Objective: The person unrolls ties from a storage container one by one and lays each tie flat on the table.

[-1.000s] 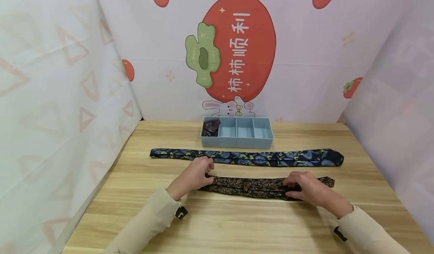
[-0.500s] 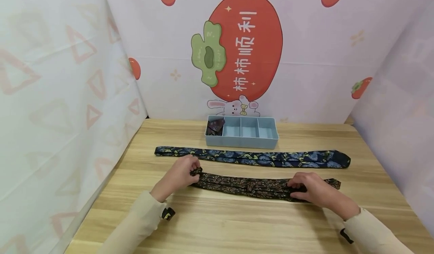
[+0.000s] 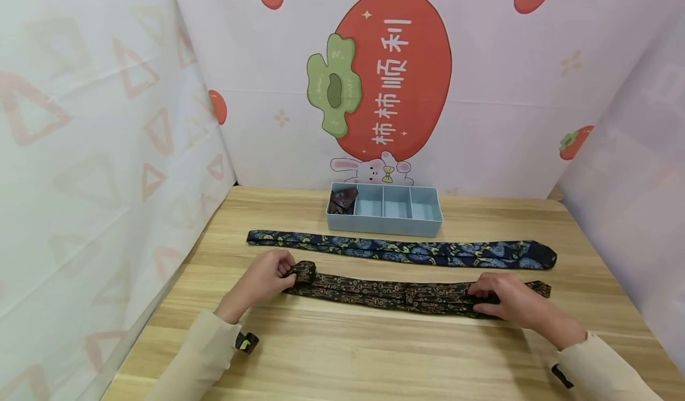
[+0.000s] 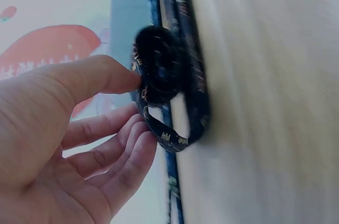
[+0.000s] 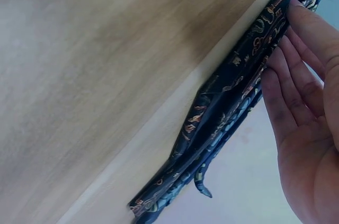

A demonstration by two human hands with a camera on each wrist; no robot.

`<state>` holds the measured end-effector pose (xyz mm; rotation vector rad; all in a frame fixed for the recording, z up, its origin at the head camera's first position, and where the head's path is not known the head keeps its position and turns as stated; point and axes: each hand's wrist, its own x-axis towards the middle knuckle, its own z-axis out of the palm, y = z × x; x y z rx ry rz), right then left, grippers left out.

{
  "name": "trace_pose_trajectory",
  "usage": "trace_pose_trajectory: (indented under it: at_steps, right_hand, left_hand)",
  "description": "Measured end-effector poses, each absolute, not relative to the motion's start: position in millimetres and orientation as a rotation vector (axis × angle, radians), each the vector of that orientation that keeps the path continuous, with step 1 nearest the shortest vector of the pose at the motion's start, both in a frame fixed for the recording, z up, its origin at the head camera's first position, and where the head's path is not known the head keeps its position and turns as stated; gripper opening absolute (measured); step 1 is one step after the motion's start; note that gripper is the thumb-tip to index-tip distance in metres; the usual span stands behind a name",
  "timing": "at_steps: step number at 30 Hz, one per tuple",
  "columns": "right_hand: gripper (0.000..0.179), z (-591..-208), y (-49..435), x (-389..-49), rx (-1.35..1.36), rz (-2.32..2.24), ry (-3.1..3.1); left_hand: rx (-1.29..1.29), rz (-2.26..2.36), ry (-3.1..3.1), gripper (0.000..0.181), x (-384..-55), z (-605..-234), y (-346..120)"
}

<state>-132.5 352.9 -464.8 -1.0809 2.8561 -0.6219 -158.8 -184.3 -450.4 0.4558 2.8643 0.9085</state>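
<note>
A black necktie with a brown pattern [image 3: 374,291] lies across the table nearest the person. The left hand [image 3: 266,277] pinches its left end between thumb and fingers; in the left wrist view that end is coiled into a loop [image 4: 175,144]. Near the other end, the right hand [image 3: 511,300] holds the tie, thumb on the near edge and fingertips on the far edge. Behind it a navy necktie with blue and yellow motifs [image 3: 401,250] stretches flat, its wide end to the right.
A light blue box with several compartments [image 3: 385,225] stands at the back of the wooden table [image 3: 364,353]. A folded dark maroon tie [image 3: 343,200] sits in its leftmost compartment. Printed cloth walls [image 3: 497,145] enclose the back and both sides.
The left hand has moved to the left, and a folded-over coil of the black tie now shows at its fingers. The right hand stays on the tie. The head view has shifted slightly.
</note>
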Motion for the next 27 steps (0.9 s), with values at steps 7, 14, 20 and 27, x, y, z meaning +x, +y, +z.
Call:
trace_pose_trajectory:
  at_steps: [7, 14, 20, 27]
  right_hand:
    - [0.022, -462.4, 353.1, -131.9, -1.081, -0.603, 2.853]
    - [0.023, -463.4, 350.2, -131.5, -1.079, -0.612, 2.846]
    - [0.023, -464.0, 351.0, -131.3, -1.079, -0.612, 2.85]
    - [0.023, -463.4, 355.1, -130.2, -1.069, -0.594, 2.868]
  left_hand:
    - [0.662, 0.826, 2.928, 0.017, -163.7, -430.6, -150.1]
    - [0.7, 0.711, 2.873, 0.02, -169.1, -449.3, -125.7]
    - [0.647, 0.671, 2.908, 0.021, -165.3, -462.0, -132.6]
    - [0.574, 0.703, 2.953, 0.015, -163.1, -453.6, -153.4]
